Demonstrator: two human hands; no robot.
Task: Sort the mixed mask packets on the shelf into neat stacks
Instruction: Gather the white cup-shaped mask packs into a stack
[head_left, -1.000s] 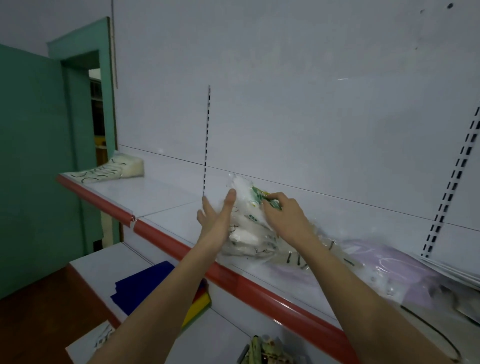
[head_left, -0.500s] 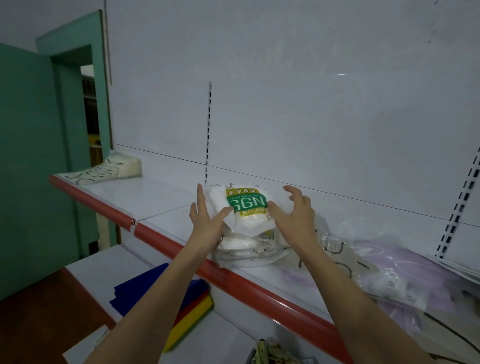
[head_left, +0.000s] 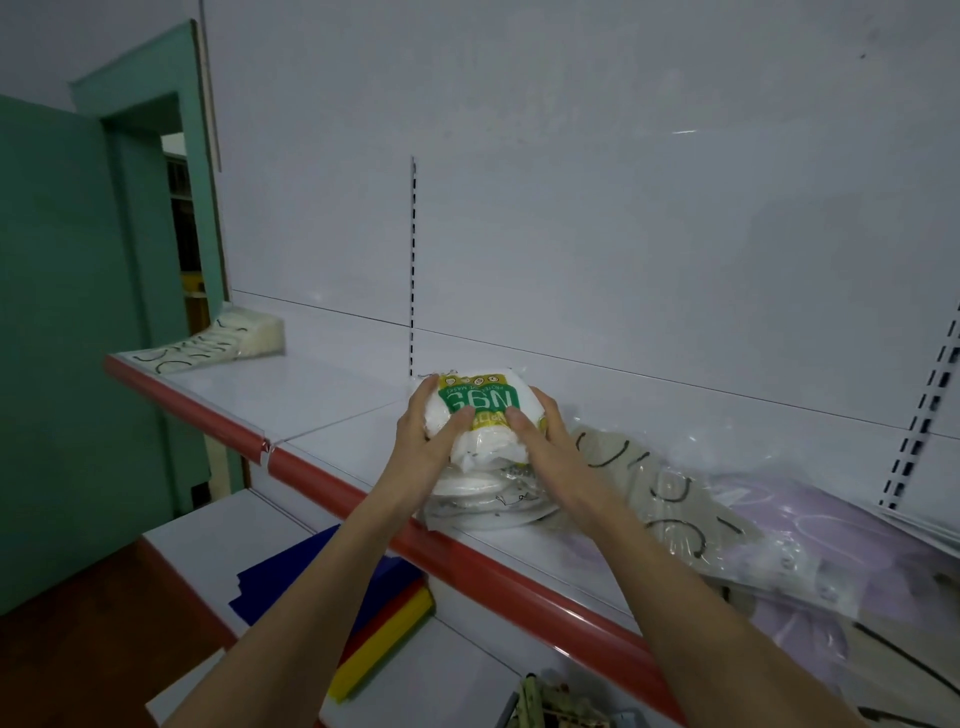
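Note:
A white mask packet with a green and yellow N95 label (head_left: 480, 399) lies on top of a stack of white mask packets (head_left: 483, 493) near the front edge of the white shelf (head_left: 332, 395). My left hand (head_left: 428, 431) grips the top packet's left side, thumb across its front. My right hand (head_left: 540, 431) grips its right side the same way. To the right lies a loose heap of beige packets with black ear loops (head_left: 670, 499) and lilac packets (head_left: 810, 545). A separate stack of pale packets (head_left: 228, 340) sits at the shelf's far left end.
The shelf has a red front lip (head_left: 519, 577) and a slotted upright (head_left: 413, 260) behind the stack. On the lower shelf lie blue, red and yellow flat items (head_left: 384, 608). A green door (head_left: 57, 322) stands at the left. More slotted uprights (head_left: 930, 405) rise at the right.
The labelled packet came down flat onto the white stack. Both hands closed in from open beside it to gripping its two sides.

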